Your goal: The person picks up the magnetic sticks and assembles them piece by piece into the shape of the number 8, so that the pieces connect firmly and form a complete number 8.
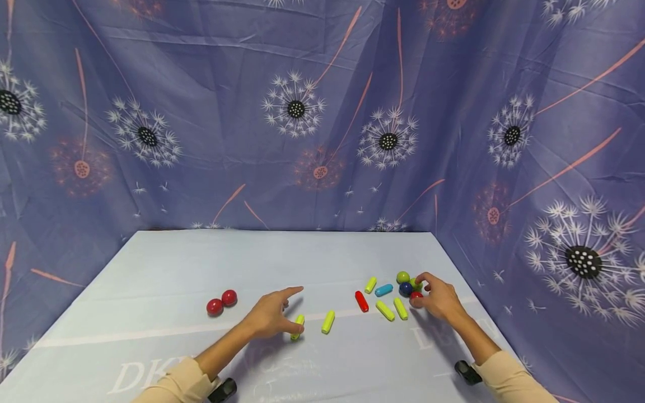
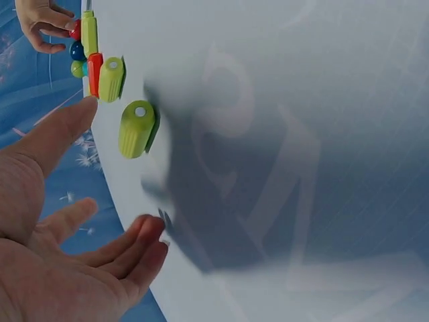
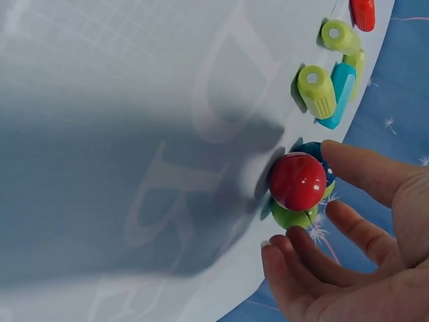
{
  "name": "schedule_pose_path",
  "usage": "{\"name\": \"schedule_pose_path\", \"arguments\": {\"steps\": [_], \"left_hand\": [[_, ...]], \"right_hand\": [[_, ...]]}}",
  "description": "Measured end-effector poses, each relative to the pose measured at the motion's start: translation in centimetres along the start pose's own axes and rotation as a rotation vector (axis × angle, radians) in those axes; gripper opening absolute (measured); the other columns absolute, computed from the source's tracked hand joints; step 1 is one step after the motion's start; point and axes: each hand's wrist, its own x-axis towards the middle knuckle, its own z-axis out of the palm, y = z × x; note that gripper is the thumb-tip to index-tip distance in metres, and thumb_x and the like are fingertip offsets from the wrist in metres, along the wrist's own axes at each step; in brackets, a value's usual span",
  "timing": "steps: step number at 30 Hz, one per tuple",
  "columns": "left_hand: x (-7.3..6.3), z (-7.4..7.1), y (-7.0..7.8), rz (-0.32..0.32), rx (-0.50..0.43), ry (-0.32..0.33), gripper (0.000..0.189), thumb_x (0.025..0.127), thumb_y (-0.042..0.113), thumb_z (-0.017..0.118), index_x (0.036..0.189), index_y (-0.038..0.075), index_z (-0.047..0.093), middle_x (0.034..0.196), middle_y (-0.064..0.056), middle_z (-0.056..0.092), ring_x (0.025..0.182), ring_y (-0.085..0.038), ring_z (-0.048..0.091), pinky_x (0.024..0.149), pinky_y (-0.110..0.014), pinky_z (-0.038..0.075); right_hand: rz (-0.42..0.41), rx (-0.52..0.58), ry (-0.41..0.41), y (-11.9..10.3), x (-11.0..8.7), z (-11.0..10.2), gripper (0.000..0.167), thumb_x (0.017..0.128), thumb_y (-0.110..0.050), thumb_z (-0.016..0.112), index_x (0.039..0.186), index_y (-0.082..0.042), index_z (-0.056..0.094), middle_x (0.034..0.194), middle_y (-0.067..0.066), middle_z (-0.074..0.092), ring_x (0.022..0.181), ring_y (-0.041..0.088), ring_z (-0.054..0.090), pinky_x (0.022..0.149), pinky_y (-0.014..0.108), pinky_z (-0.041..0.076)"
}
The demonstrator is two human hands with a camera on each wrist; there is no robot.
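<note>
In the head view, my left hand [image 1: 272, 315] hovers over the table with thumb and fingers spread. Its thumb overlaps a lime-green rod [image 1: 295, 334]; another lime-green rod [image 1: 328, 322] lies just to the right. Between the fingers in the left wrist view there is nothing. My right hand [image 1: 440, 299] reaches down at a cluster of balls: a red ball [image 3: 297, 181], a dark blue ball [image 1: 405, 289] and two green ones, one being the green ball [image 1: 402, 277]. Its thumb and fingers are parted around the red ball, and contact is hard to tell.
Left of the cluster lie a red rod [image 1: 361, 301], a blue rod [image 1: 384, 290] and several lime-green rods [image 1: 385, 310]. Two dark red balls [image 1: 214, 307] sit on the left of the white table [image 1: 176, 263]. A blue dandelion-print cloth [image 1: 227, 140] hangs behind and beside it.
</note>
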Motion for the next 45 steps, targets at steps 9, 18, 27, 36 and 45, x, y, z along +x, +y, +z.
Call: {"name": "schedule_pose_path", "arguments": {"steps": [9,18,27,36,45], "left_hand": [[0.2,0.8,-0.3,0.026,-0.003,-0.033,0.081,0.069,0.025,0.093,0.140,0.010,0.060,0.087,-0.006,0.062,0.076,-0.015,0.051,0.067,-0.031,0.041],[0.2,1.7,-0.6,0.043,-0.009,-0.027,0.070,0.069,0.022,0.092,0.132,0.009,0.065,0.068,0.006,0.055,0.061,-0.008,0.048,0.056,-0.023,0.037],[0.4,1.8,-0.6,0.031,-0.009,-0.024,0.062,0.071,0.014,0.090,0.129,0.010,0.068,0.068,0.006,0.057,0.061,-0.008,0.049,0.057,-0.023,0.039],[0.6,1.2,-0.9,0.021,-0.015,0.019,0.057,0.070,0.003,0.089,0.124,0.008,0.070,0.070,0.004,0.060,0.066,-0.010,0.053,0.064,-0.026,0.045],[1.7,0.7,-1.8,-0.046,-0.034,0.111,0.043,0.070,0.001,0.089,0.110,0.007,0.075,0.075,0.001,0.068,0.069,-0.012,0.058,0.067,-0.030,0.051]], "right_hand": [[0.027,-0.003,-0.022,0.5,-0.1,0.4,0.042,0.075,-0.021,0.085,0.108,-0.010,0.062,0.094,0.015,0.068,0.084,0.031,0.061,0.063,0.036,0.045],[0.032,0.011,-0.026,1.1,0.1,0.9,0.037,0.075,-0.017,0.083,0.104,-0.009,0.061,0.088,0.012,0.072,0.078,0.025,0.063,0.061,0.033,0.046],[0.047,0.018,-0.022,0.9,-0.1,0.9,0.034,0.077,-0.017,0.082,0.102,-0.009,0.060,0.087,0.011,0.073,0.077,0.025,0.064,0.060,0.033,0.046],[0.002,0.047,0.020,-0.3,0.0,0.0,0.032,0.081,-0.018,0.081,0.103,-0.009,0.060,0.087,0.012,0.075,0.076,0.024,0.064,0.059,0.033,0.045],[-0.035,0.071,0.058,-3.0,1.0,1.0,0.038,0.084,-0.016,0.079,0.116,-0.006,0.063,0.095,0.017,0.075,0.083,0.028,0.068,0.064,0.036,0.053]]}}
